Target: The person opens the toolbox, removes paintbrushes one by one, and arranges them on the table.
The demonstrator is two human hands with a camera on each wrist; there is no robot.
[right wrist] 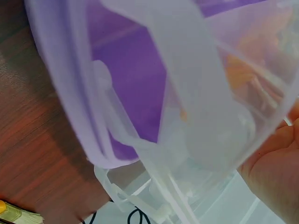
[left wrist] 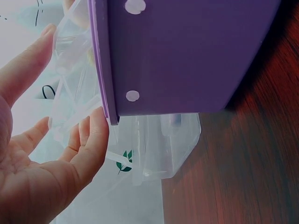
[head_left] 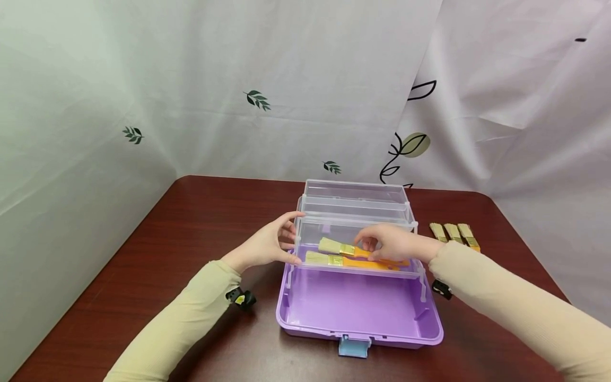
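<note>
A purple box [head_left: 353, 302] stands on the table with its clear fold-out trays raised. In the lowest clear tray [head_left: 363, 273] lie two paintbrushes with pale bristles and orange handles. My right hand [head_left: 389, 241] pinches the handle of the farther paintbrush [head_left: 330, 245], its fingertips down inside the tray. Just in front of it lies the nearer paintbrush [head_left: 319, 258]. My left hand [head_left: 267, 241] holds the left end of the clear tray, thumb at the near corner and index finger at the far one. The left wrist view shows this hand [left wrist: 60, 163] beside the purple box wall.
Three more paintbrushes [head_left: 452, 232] lie side by side on the table right of the box, partly hidden by the right sleeve. Further clear trays [head_left: 355, 192] rise behind. A blue latch [head_left: 354, 347] hangs at the box front. A white patterned cloth [head_left: 215, 143] hangs behind the table.
</note>
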